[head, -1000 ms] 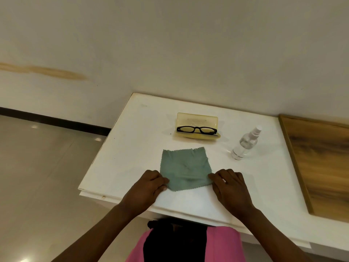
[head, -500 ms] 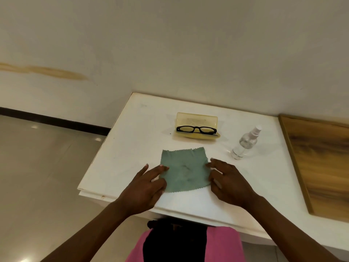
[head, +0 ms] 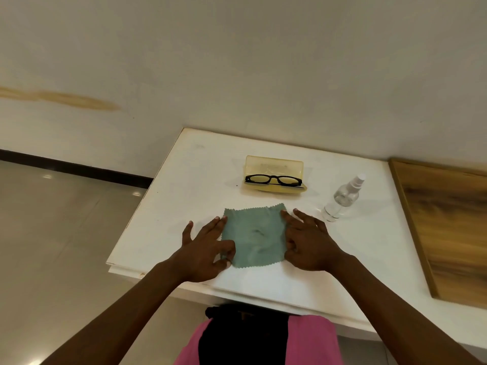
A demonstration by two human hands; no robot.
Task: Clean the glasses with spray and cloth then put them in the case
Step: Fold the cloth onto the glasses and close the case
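Both hands flat on the cloth, cleaning not yet begun

The left hand (head: 204, 250) and right hand (head: 308, 246) lie spread wide, gripping nothing, fingers pressing the side edges of the one green cloth (head: 254, 235) on the white table (head: 189, 185); one pair of black glasses (head: 272, 179) sits in the one open yellow case (head: 274, 171) beyond it, and one clear spray bottle (head: 342, 200) stands just right of the right hand. Likely risks: a reach past the cloth could knock the light bottle over, and a one-sided pull could bunch the cloth
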